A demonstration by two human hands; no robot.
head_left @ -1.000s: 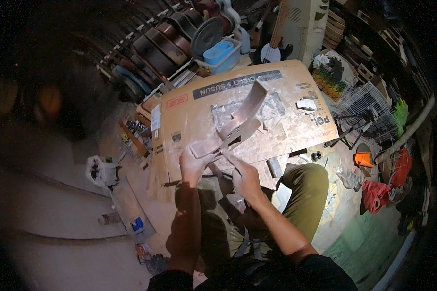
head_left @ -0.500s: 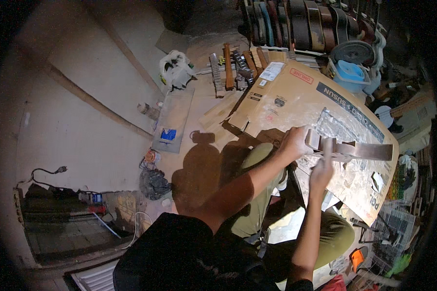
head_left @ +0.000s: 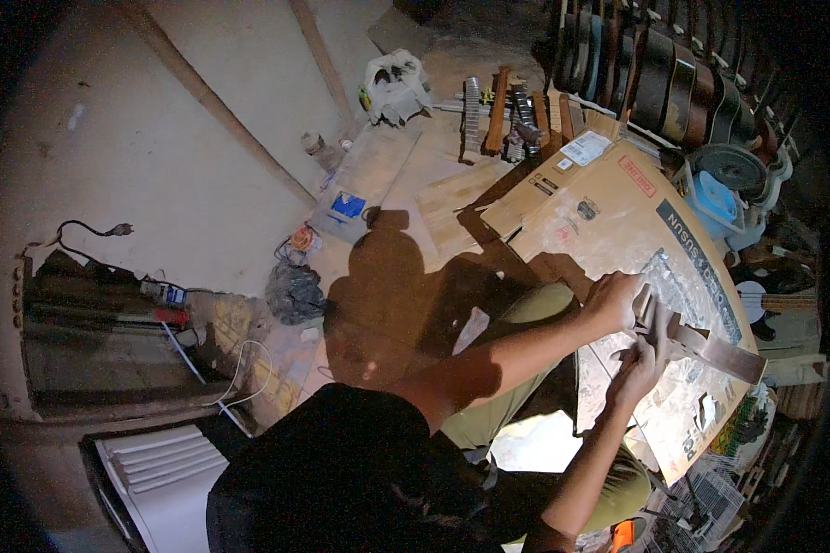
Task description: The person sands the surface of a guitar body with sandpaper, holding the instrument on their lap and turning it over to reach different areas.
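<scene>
My left hand (head_left: 613,304) is closed on the near end of a long, curved, dusty grey-brown workpiece (head_left: 721,353), held in the air over a cardboard sheet (head_left: 588,184). Just below it, my right hand (head_left: 638,370) grips a narrow flat stick (head_left: 658,327) that lies against or very close to the workpiece; the exact contact is too small to tell. Pale dust coats the cardboard beneath both hands. My knee (head_left: 530,309) is bent beside the sheet.
Guitar bodies (head_left: 678,92) line the back right, near a bin with blue tubs (head_left: 715,194). Wooden neck-like pieces (head_left: 498,111) and a white bag (head_left: 395,88) lie behind. A cable with a plug (head_left: 120,229), a dark recess (head_left: 92,341) and a wire cage (head_left: 696,498) surround me.
The view has swung left, so the cardboard and guitars appear farther right. The workpiece, upright in the picture a second ago, now angles down to the right. Both hands still hold their items.
</scene>
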